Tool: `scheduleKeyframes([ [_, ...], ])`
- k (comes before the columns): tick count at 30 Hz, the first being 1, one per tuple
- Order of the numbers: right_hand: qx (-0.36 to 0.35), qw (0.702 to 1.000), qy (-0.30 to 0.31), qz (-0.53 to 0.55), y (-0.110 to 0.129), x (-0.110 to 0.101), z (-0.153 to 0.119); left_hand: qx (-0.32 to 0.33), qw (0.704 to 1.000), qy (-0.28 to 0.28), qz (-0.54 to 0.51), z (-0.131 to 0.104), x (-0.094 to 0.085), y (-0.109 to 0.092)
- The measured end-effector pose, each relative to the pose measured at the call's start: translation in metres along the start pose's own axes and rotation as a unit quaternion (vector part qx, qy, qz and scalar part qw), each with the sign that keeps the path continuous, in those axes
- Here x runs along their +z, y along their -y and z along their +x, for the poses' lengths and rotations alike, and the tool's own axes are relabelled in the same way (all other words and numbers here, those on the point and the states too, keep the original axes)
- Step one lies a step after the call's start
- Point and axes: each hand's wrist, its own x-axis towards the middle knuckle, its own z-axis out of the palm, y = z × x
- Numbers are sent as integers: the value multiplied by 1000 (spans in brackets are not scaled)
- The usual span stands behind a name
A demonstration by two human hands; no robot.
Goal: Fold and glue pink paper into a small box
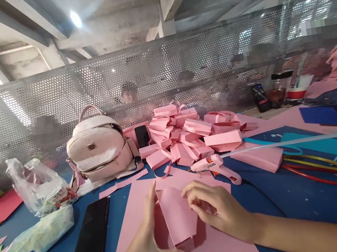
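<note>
A folded pink paper box rests on a large pink sheet in front of me. My left hand is around its left side, thumb at the near end and fingers at the far left edge. At the box's upper right edge is my right hand, its fingers bent and pressed together; whether they pinch the paper is hard to make out. Just beyond lies a pink glue gun with a clear glue stick. Behind it rises a heap of folded pink paper pieces.
Left of the sheet lies a black phone, beside a tissue pack and a plastic bag. A pale backpack stands behind. Yellow and red hoops lie right. A perforated metal screen crosses the back.
</note>
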Motion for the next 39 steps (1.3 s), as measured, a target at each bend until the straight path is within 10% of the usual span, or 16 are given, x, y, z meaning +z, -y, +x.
scheduleKeyframes([
  [17, 40, 991, 88, 89, -9, 5, -1, 8, 1000, 21, 13, 1, -3, 0],
  [39, -9, 998, 59, -12, -9, 2, 0, 10, 991, 41, 127, -9, -9, -15],
])
